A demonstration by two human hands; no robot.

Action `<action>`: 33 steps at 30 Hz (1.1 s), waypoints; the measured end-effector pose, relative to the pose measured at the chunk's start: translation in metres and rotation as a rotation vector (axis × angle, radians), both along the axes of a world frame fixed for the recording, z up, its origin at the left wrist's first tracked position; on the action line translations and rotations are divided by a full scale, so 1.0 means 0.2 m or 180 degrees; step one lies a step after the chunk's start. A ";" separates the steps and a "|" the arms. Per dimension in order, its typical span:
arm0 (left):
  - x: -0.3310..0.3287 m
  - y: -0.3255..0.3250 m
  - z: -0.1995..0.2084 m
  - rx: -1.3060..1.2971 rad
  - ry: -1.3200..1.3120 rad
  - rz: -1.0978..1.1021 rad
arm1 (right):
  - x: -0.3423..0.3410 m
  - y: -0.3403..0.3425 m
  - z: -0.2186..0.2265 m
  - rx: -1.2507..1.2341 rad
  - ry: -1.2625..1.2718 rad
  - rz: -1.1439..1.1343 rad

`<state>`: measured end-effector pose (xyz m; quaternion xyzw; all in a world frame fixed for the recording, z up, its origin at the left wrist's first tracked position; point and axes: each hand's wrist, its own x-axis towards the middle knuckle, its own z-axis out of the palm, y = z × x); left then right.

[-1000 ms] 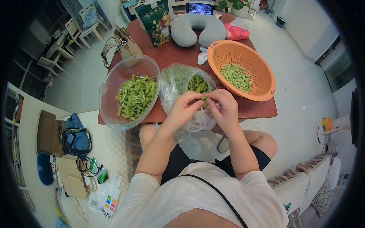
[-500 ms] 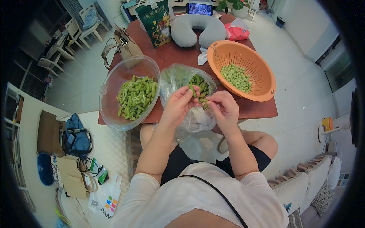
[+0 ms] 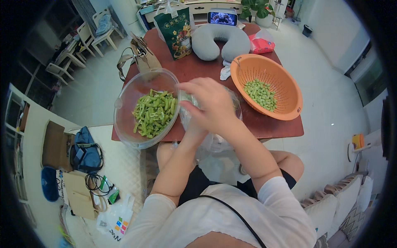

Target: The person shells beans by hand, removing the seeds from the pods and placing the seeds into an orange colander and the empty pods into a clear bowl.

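While the right hand (image 3: 211, 101) stretched leftward over the left hand (image 3: 195, 134), its thumb and fingers stood parted beside the right rim of a clear bowl (image 3: 125, 120), with nothing visible between them. Whether they touched that rim could not be told. The left hand lay beneath the right one, mostly hidden, so whether it was open, closed or gripping anything could not be told either. Green pods (image 3: 153, 113) lay heaped in the clear bowl, which sat at the left of the reddish-brown tabletop (image 3: 198, 70) and jutted past its front edge. A plastic bag (image 3: 217, 144) lay below the hands, largely covered by them. At the right, an orange colander (image 3: 289, 93) held pale green beans (image 3: 261, 95). Farther back, a gray neck pillow (image 3: 205, 43) lay before a phone (image 3: 222, 18) with a lit screen; a dark green carrier bag (image 3: 173, 36) and a beige handbag (image 3: 147, 61) stood to the pillow's left, a red tissue pack (image 3: 261, 44) to its right.
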<state>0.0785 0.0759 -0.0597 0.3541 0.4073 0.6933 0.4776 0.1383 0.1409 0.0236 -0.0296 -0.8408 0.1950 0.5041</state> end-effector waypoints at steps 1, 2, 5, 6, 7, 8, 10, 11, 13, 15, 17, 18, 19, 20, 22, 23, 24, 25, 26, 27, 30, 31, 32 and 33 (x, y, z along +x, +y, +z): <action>0.01 0.00 0.02 -0.0139 0.0608 0.0304 | 0.08 0.03 -0.04 -0.0280 0.0076 -0.0080; 0.00 0.00 0.03 -0.0124 0.0586 0.0331 | 0.14 0.06 -0.10 -0.0584 0.0153 -0.0125; 0.00 0.01 0.00 0.0083 0.0100 0.0223 | 0.27 0.08 -0.29 -0.1697 0.0281 -0.0219; 0.01 0.01 0.00 0.0065 0.0086 0.0231 | 0.29 0.07 -0.33 -0.1972 0.0138 -0.0227; 0.02 0.01 0.00 -0.0106 0.0371 0.0360 | 0.31 0.07 -0.36 -0.2245 -0.0007 -0.0236; 0.03 0.00 -0.01 -0.0277 0.0657 0.0486 | 0.33 0.08 -0.39 -0.2260 -0.0025 -0.0234; 0.03 0.01 -0.01 -0.0350 0.0833 0.0406 | 0.35 0.12 -0.45 -0.2040 -0.0360 -0.0140; 0.04 0.01 -0.02 -0.0420 0.0998 0.0331 | 0.36 0.14 -0.48 -0.1889 -0.0294 -0.0031; 0.04 0.02 -0.02 -0.0478 0.1162 0.0310 | 0.35 0.16 -0.53 -0.1945 -0.0330 0.0046; 0.04 0.02 -0.03 -0.0540 0.1311 0.0298 | 0.34 0.17 -0.55 -0.1984 -0.0492 0.0118; 0.03 0.02 -0.05 -0.0677 0.2382 0.0418 | 0.34 0.16 -0.56 -0.1933 -0.0613 0.0132; 0.03 0.01 -0.04 -0.0664 0.2379 0.0419 | 0.35 0.16 -0.56 -0.1881 -0.0733 0.0136; 0.04 0.01 -0.01 -0.0768 0.2459 0.0414 | 0.35 0.16 -0.56 -0.1882 -0.0695 0.0110; 0.05 0.00 0.00 -0.0871 0.2537 0.0407 | 0.35 0.16 -0.56 -0.1869 -0.0699 0.0101; 0.05 0.01 0.00 -0.0877 0.2550 0.0397 | 0.35 0.17 -0.56 -0.1826 -0.0777 0.0038; 0.06 0.01 -0.01 -0.0878 0.2545 0.0381 | 0.36 0.17 -0.57 -0.1830 -0.0759 0.0042; 0.06 0.01 -0.02 -0.0875 0.2558 0.0376 | 0.36 0.17 -0.58 -0.1831 -0.0771 0.0003; 0.06 0.01 -0.03 -0.0735 0.2649 0.0492 | 0.35 0.17 -0.58 -0.1834 -0.0782 -0.0036; 0.07 0.01 -0.03 -0.0595 0.2739 0.0607 | 0.35 0.17 -0.58 -0.1836 -0.0765 -0.0038; 0.08 0.02 -0.05 -0.0591 0.2741 0.0605 | 0.35 0.17 -0.57 -0.1902 -0.0769 -0.0031; 0.09 0.02 -0.06 -0.0574 0.2768 0.0740 | 0.35 0.17 -0.57 -0.1970 -0.0775 -0.0047; 0.09 0.03 -0.06 -0.0582 0.2817 0.0750 | 0.35 0.18 -0.57 -0.1971 -0.0783 -0.0071; 0.10 0.03 -0.06 -0.0591 0.2866 0.0762 | 0.35 0.18 -0.58 -0.1969 -0.0785 -0.0072; 0.09 0.03 -0.07 -0.0592 0.2863 0.0769 | 0.35 0.18 -0.58 -0.1972 -0.0813 -0.0094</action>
